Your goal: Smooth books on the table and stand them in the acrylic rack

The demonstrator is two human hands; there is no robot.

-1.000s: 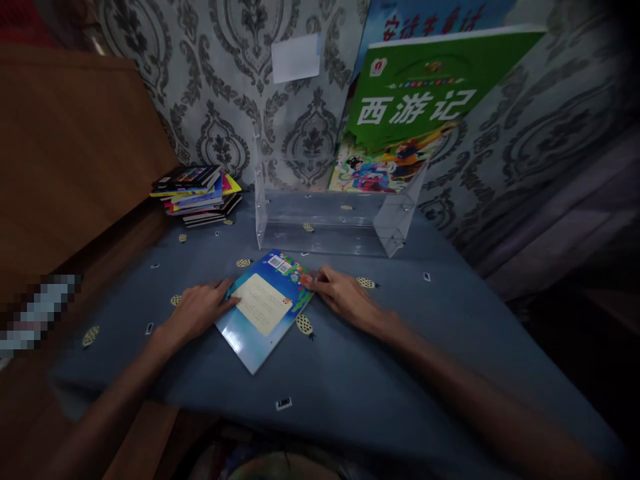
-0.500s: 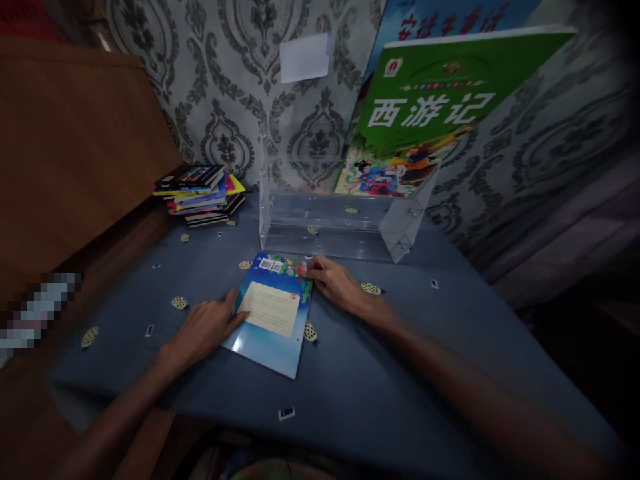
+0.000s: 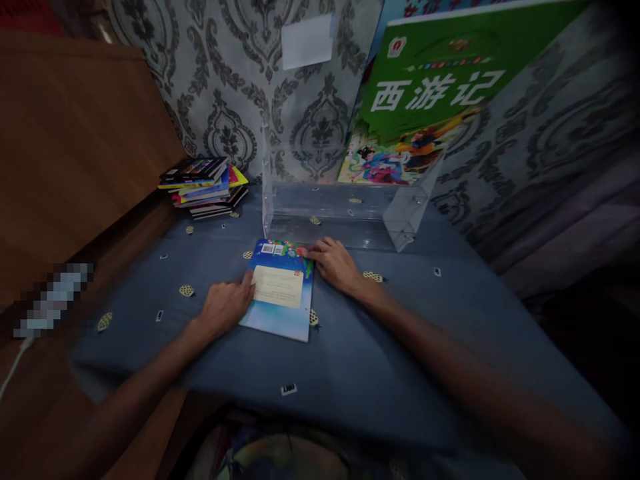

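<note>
A blue book (image 3: pixel 278 316) lies on the table with its back cover up, showing a barcode and a cream text panel. My left hand (image 3: pixel 224 305) holds it at the left edge, fingers closed, with the fingertips at the panel's side. At the top right corner, the fingers of my right hand (image 3: pixel 336 264) are closed on the cover; what lies beneath them is hidden. Just beyond the book stands a clear acrylic rack (image 3: pixel 330 233). A large green book (image 3: pixel 450 60) with white Chinese characters rests upright in it, before another blue cover.
Several books are piled in a stack (image 3: pixel 200 190) at the back left, beside a wooden panel (image 3: pixel 75 133). A blue patterned cloth (image 3: pixel 380 347) covers the table, whose front edge is close to me. A white card (image 3: pixel 307 52) is on the wallpapered wall.
The book has turned a little straighter and sits nearer the rack. Both hands moved with it, the left one shifting right and farther away. The camera view has tilted slightly.
</note>
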